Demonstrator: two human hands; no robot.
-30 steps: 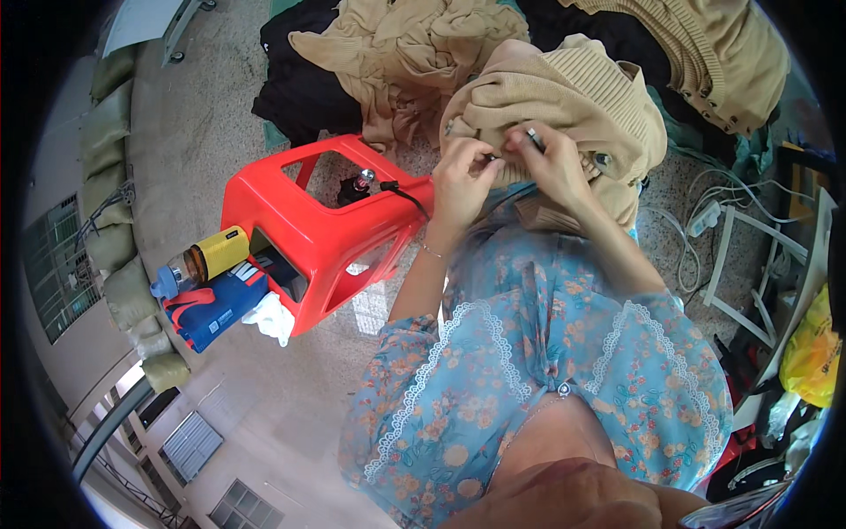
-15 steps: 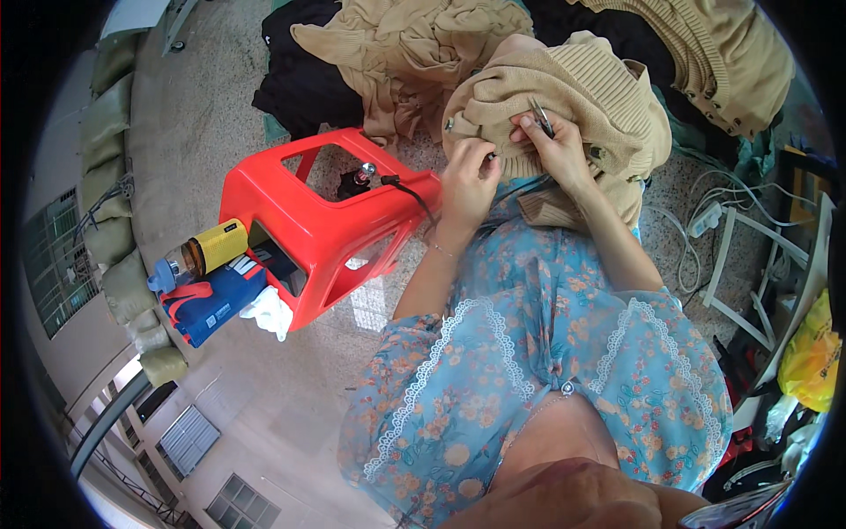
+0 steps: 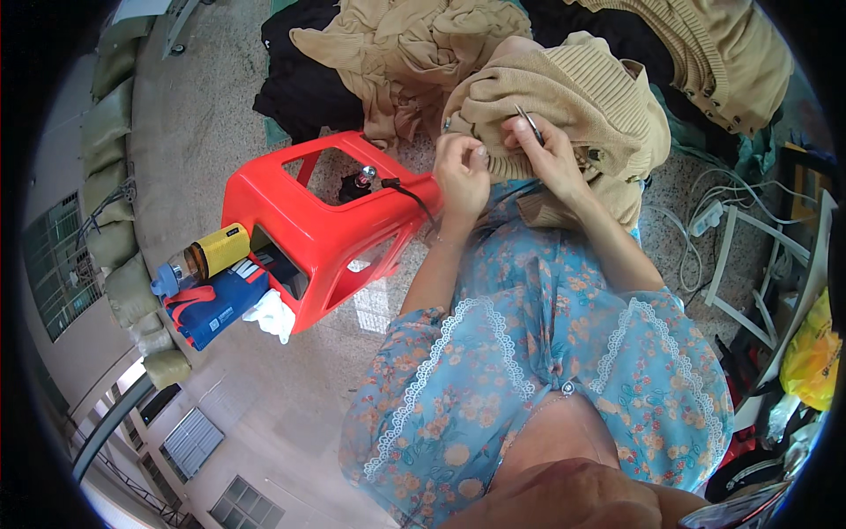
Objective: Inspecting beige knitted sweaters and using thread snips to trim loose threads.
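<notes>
A tan knitted sweater (image 3: 590, 93) lies bunched across my lap, its ribbed folds toward the right. My right hand (image 3: 551, 159) is closed around a pair of small metal thread snips (image 3: 530, 125), the pointed blades sticking up past the fingers over the knit. Close by on the left, my left hand (image 3: 463, 176) has its fingers curled together at the sweater's edge. Whatever they pinch, if anything, is hidden. A small dark button (image 3: 595, 155) shows on the sweater just right of my right hand.
A red plastic stool (image 3: 300, 220) lies on its side at left, with a lamp on a black cord (image 3: 405, 187). A bottle (image 3: 216, 251), blue pouch (image 3: 220, 304) and white tissue (image 3: 270, 316) sit beside it. More tan sweaters (image 3: 414, 53) are heaped beyond; white cables (image 3: 705, 220) lie at right.
My left hand has shifted slightly left and away from the right hand, its fingers curling more. My right hand has moved a little left, and the snips now tilt further left.
</notes>
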